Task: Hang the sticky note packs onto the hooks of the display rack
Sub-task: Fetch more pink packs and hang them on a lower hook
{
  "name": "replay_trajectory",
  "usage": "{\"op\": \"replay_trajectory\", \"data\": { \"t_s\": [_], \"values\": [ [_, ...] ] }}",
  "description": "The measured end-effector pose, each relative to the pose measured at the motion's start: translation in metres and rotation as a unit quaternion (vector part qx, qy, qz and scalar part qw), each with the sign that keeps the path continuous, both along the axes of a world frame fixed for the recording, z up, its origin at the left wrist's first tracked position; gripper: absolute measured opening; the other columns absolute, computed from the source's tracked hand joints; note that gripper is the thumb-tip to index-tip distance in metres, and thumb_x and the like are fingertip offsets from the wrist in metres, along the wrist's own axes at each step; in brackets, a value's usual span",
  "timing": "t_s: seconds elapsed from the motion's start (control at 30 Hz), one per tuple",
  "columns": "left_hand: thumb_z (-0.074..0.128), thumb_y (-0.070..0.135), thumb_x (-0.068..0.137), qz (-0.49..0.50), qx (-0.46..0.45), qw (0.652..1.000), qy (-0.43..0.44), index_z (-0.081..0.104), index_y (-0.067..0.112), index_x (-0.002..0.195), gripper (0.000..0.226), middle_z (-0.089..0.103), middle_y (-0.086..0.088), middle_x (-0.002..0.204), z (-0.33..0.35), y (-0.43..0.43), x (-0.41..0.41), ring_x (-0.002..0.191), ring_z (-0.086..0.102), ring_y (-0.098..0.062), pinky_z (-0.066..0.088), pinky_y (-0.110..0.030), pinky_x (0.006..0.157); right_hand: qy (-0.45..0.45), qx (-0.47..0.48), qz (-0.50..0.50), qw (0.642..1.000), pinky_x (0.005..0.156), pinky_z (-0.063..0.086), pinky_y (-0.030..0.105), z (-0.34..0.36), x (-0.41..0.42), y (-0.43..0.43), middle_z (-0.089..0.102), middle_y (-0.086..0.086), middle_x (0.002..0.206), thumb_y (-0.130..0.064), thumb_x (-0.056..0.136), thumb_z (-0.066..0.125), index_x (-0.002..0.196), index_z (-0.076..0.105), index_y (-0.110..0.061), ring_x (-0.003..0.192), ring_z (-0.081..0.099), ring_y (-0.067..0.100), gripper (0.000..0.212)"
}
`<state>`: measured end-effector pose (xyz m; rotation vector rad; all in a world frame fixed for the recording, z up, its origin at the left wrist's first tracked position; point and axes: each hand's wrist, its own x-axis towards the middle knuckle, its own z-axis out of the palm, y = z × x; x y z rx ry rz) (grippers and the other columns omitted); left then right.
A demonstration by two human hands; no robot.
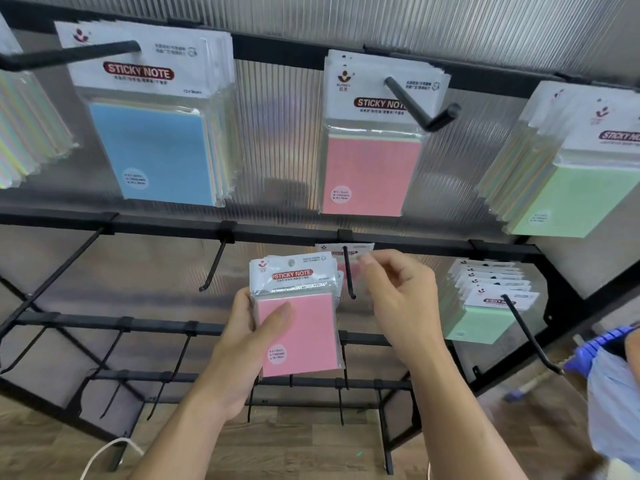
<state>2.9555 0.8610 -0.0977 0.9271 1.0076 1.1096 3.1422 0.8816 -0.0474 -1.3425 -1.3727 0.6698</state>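
My left hand [242,337] grips a stack of pink sticky note packs [298,320], thumb across the front pack. My right hand [398,299] is raised just right of a black hook [348,271] on the second rail; its fingertips pinch the edge of a pack [360,249] hanging at the back of that hook, mostly hidden behind the hook and my fingers. The display rack [173,225] fills the view. On its top rail hang blue packs [152,116], pink packs [374,140] and green packs [571,168].
Green packs [485,306] hang on the hook right of my right hand. Empty hooks [213,268] stick out left of the pink stack and on the lower rails. A person in a light blue top [613,393] stands at the right edge. Wood floor lies below.
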Motion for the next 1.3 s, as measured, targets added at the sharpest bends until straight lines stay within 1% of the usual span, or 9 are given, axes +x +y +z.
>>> {"op": "replay_trajectory", "data": {
  "t_s": [0.07,0.17,0.33,0.47,0.53,0.67,0.83,1.07,1.3],
  "values": [
    [0.076,0.049,0.062,0.001,0.008,1.0,-0.001,0.052,0.034,0.118,0.063,0.073,0.005,0.107,0.001,-0.003,0.002,0.092,0.072,-0.012,0.056,-0.026,0.064,0.037,-0.022,0.094,0.995,0.055,0.051,0.029,0.004,-0.008,-0.01,0.068,-0.004,0.073,-0.032,0.089,0.064,0.092,0.069,-0.021,0.061,0.061,0.013,0.013],
    [0.078,0.047,0.059,0.005,0.017,1.0,-0.013,0.052,0.033,0.118,0.066,0.073,0.004,0.105,0.003,-0.008,0.003,0.092,0.072,-0.014,0.057,-0.028,0.064,0.042,-0.054,0.111,0.991,0.062,0.056,0.048,-0.002,-0.018,-0.015,0.065,0.012,0.079,-0.045,0.074,0.073,0.095,0.065,-0.028,0.074,0.063,0.037,0.028],
    [0.082,0.075,0.037,-0.001,0.015,1.0,-0.001,0.049,0.032,0.122,0.101,0.073,0.005,0.11,0.003,-0.02,0.0,0.096,0.072,-0.017,0.058,-0.031,0.065,0.064,-0.053,0.074,0.994,0.055,0.051,0.04,-0.011,-0.022,-0.025,0.062,0.012,0.068,-0.022,0.081,0.074,0.077,0.061,-0.014,0.059,0.055,0.029,0.016],
    [0.057,0.084,0.062,0.014,-0.02,1.0,0.008,0.047,0.036,0.128,0.083,0.072,0.003,0.114,-0.003,-0.029,-0.001,0.1,0.071,-0.018,0.059,-0.037,0.071,0.08,-0.086,0.074,0.99,0.061,0.054,0.056,-0.015,-0.025,-0.037,0.069,0.02,0.078,-0.014,0.089,0.065,0.081,0.059,-0.01,0.077,0.065,0.045,0.011],
    [0.044,0.076,0.071,0.017,-0.03,0.999,0.016,0.047,0.035,0.131,0.072,0.073,0.003,0.111,-0.008,-0.031,-0.001,0.099,0.072,-0.018,0.058,-0.04,0.074,0.123,-0.097,0.084,0.984,0.062,0.058,0.049,-0.014,-0.027,-0.043,0.073,0.013,0.082,-0.008,0.092,0.06,0.091,0.057,-0.01,0.077,0.071,0.034,0.004],
    [0.043,0.063,0.076,0.045,-0.055,0.997,0.02,0.051,0.035,0.125,0.057,0.075,0.007,0.097,-0.013,-0.032,-0.004,0.086,0.073,-0.015,0.059,-0.044,0.072,0.182,-0.081,0.022,0.98,0.049,0.051,0.031,-0.019,-0.027,-0.053,0.073,0.004,0.072,-0.003,0.093,0.056,0.102,0.046,-0.023,0.059,0.067,0.017,0.024],
    [0.043,0.062,0.077,0.068,-0.064,0.995,0.038,0.05,0.037,0.125,0.055,0.072,0.008,0.093,-0.014,-0.029,-0.009,0.079,0.069,-0.007,0.054,-0.028,0.062,0.079,-0.028,-0.07,0.994,0.045,0.033,0.021,-0.038,-0.012,-0.049,0.055,-0.012,0.05,-0.004,0.094,0.052,0.089,0.058,-0.029,0.044,0.04,0.003,0.027],
    [0.042,0.06,0.085,0.109,-0.078,0.989,0.055,0.05,0.035,0.122,0.046,0.068,-0.003,0.105,-0.013,-0.02,-0.016,0.087,0.066,-0.015,0.053,-0.027,0.06,0.043,-0.056,-0.117,0.991,0.052,0.041,0.018,-0.053,-0.006,-0.038,0.068,-0.022,0.067,-0.001,0.091,0.05,0.079,0.068,-0.035,0.055,0.052,0.001,0.041],
    [0.043,0.064,0.077,0.097,-0.069,0.991,0.063,0.049,0.033,0.128,0.06,0.069,0.0,0.103,-0.014,-0.015,-0.019,0.085,0.068,-0.012,0.053,-0.025,0.059,0.018,-0.088,-0.119,0.989,0.061,0.041,0.016,-0.059,-0.008,-0.026,0.071,-0.012,0.091,-0.005,0.094,0.046,0.097,0.072,-0.026,0.069,0.058,0.001,0.034]
  ]
}}
